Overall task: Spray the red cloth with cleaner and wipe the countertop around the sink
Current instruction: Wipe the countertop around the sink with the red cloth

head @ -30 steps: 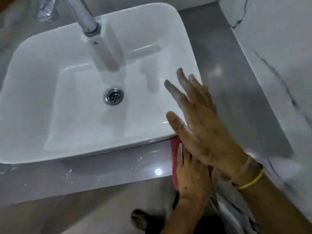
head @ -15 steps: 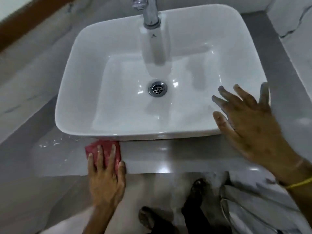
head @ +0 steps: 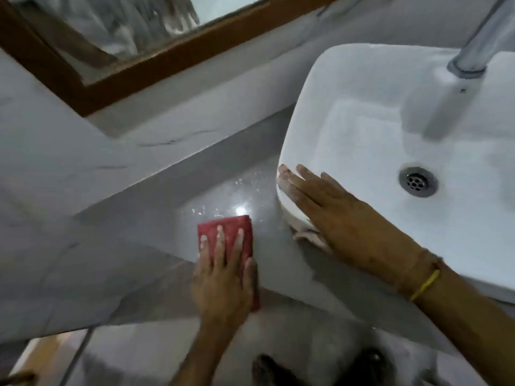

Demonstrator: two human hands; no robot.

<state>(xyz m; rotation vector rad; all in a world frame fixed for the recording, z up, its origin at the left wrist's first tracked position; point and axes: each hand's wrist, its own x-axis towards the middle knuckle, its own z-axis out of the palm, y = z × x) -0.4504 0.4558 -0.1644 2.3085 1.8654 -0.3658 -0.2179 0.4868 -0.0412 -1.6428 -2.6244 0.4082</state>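
The cloth lies flat on the countertop to the left of the sink, apart from it, with the left hand pressed flat on top of it. The right hand rests spread over the sink's near left corner, the wrist crossing the front rim. Inside the basin sits the drain, the faucet stands behind it, and the mirror frame hangs on the wall behind the countertop, left of the sink.
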